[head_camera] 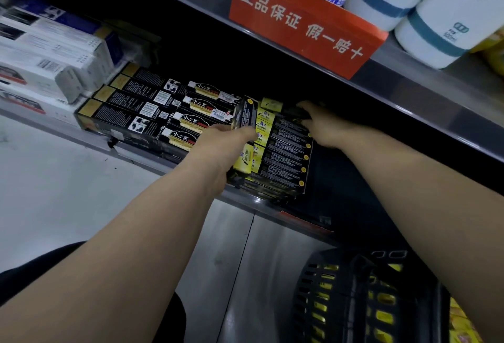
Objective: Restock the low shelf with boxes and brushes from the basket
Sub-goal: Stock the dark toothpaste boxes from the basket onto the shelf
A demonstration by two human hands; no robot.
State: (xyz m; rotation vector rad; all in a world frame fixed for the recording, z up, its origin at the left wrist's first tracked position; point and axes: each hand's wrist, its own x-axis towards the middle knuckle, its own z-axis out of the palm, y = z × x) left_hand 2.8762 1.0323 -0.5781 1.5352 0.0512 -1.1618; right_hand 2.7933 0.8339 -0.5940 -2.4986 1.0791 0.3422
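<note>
- Head view, shelf side: the low shelf [147, 158] is already filled in good part. A row of black boxes [152, 113] is laid flat on the left, and a stack of yellow-and-black boxes [283, 157] is piled just beside it.
- One more yellow-and-black box [244, 113] is gripped by the left hand [226, 138]. It's stood on its edge against the left side of the stack, so it isn't laid down yet.
- The right hand [324, 124] is stretched to the far end of the stack, with fingers laid on the top boxes. Whether anything is pinched back there can't be told, it's way too dark.
- Head view, bottom right corner: the basket [313, 288] is parked on the floor below the shelf. Yellow packs [384, 315] are seen through its slots, so plenty is probably left to be put out.
- No brushes can be made out anywhere, so that half of the job looks not yet done.
</note>
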